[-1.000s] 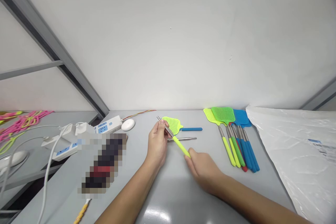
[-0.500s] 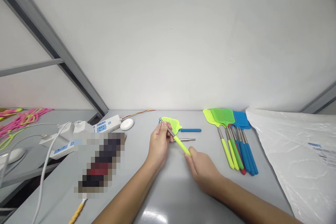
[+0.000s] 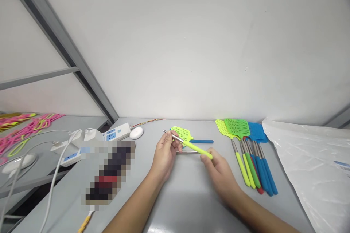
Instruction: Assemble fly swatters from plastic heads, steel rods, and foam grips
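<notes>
In the head view my left hand (image 3: 164, 158) pinches the metal rod of a fly swatter handle (image 3: 197, 148) with a yellow-green grip; no head shows on its tip. My right hand (image 3: 222, 174) holds the far end of that grip between thumb and fingers. The handle slants down to the right between them. Just behind lie a yellow-green fly swatter head (image 3: 181, 133) and a blue handle (image 3: 202, 141). Under the held handle, partly hidden, a bare metal rod (image 3: 188, 152) lies on the table.
Several fly swatters (image 3: 237, 127) lie in a fanned stack at the right, beside a white plastic bag (image 3: 308, 160). To the left are power strips (image 3: 117, 131) with cables, a white round device (image 3: 136, 133) and a blurred-out phone-like object (image 3: 115, 171).
My right hand has shifted to the right, toward the end of the grip, so more of it shows. The handle lies flatter now. The whole view has moved slightly.
</notes>
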### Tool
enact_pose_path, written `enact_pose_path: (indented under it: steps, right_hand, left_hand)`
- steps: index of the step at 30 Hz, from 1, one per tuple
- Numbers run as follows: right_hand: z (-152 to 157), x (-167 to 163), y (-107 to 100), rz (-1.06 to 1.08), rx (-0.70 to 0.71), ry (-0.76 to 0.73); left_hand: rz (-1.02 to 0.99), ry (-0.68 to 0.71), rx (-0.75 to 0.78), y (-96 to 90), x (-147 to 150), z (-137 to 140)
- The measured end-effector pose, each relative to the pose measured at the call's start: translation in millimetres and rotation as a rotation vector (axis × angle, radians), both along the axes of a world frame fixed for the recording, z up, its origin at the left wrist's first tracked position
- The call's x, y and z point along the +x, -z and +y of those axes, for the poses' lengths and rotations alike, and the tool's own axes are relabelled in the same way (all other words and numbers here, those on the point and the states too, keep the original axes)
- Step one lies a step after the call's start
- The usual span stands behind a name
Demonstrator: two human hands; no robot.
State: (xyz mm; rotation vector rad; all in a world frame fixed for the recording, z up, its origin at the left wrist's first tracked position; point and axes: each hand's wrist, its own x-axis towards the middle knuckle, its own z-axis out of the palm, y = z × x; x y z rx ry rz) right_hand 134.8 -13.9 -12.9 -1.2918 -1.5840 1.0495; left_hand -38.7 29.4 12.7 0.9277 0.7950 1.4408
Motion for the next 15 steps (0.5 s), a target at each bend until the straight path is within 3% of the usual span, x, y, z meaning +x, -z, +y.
enact_pose_path:
  steps: [9, 15]
  right_hand:
    - [7, 13, -3, 0.172, -0.091, 0.029]
    - [12, 23, -2, 0.38, -0.202, -0.105]
  left_hand:
    - [0.012, -0.001, -0.023, 1.0, 1, 1]
    - [0.025, 0.002, -0.046, -1.1, 2, 0]
